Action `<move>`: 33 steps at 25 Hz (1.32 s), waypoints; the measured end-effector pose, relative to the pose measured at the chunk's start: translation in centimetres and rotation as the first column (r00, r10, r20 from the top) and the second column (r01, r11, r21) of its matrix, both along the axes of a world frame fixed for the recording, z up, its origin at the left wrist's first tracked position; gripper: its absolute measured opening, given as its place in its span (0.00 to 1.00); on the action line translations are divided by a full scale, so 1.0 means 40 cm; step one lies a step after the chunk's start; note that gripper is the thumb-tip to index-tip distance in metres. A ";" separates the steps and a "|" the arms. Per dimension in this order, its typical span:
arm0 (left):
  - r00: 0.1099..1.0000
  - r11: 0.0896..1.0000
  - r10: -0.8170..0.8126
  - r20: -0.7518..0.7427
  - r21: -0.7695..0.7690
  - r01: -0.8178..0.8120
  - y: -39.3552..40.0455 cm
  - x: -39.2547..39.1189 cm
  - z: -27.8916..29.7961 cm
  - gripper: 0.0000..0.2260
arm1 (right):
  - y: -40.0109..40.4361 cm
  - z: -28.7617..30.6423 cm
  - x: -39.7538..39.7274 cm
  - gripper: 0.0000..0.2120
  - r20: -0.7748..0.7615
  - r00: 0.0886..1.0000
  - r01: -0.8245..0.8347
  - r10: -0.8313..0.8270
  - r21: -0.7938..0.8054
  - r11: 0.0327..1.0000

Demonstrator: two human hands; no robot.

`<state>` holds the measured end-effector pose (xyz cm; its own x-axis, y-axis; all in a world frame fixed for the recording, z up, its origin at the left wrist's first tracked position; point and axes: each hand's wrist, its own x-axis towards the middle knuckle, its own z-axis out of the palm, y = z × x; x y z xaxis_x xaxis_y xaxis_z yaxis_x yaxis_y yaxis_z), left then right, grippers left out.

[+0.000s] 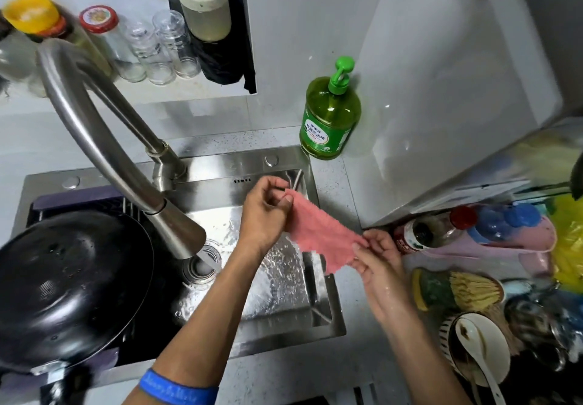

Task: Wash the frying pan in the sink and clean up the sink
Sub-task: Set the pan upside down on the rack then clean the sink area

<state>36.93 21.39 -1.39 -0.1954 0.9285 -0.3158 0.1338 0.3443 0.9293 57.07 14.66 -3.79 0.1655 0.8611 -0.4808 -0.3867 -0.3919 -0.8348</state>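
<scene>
Both hands hold a pink cloth (321, 234) stretched over the sink's (284, 310) right side: left hand (265, 215) pinches its upper corner w/ curled fingers, right hand (375, 256) pinches the lower edge btwn thumb & fingers. Black frying pan (63, 284) sits upside down on a dark rack at the sink's left. Faucet (126, 152) spout points at the drain. Green soap bottle (329, 114) stands behind the sink's right corner.
</scene>
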 end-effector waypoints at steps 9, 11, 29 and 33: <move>0.973 0.999 -0.034 -0.226 0.001 0.035 0.161 0.131 -0.176 0.16 | 0.062 -0.152 -0.053 0.14 0.850 0.526 0.046 -0.015 -0.011 0.999; 0.982 0.997 -0.053 -0.184 -0.059 0.043 0.051 0.114 -0.216 0.13 | 0.108 -0.169 -0.075 0.19 0.952 0.265 -0.302 0.151 -0.067 0.951; 0.979 0.937 -0.186 -0.086 -0.315 0.151 -0.234 0.035 -0.274 0.09 | -0.056 -0.275 0.048 0.31 0.899 -0.133 -0.319 0.418 -0.438 0.841; 0.969 0.936 -0.210 -0.129 -0.313 0.162 -0.285 -0.003 -0.268 0.09 | 0.027 -0.271 0.000 0.28 0.897 -0.174 -0.491 0.408 -0.437 0.753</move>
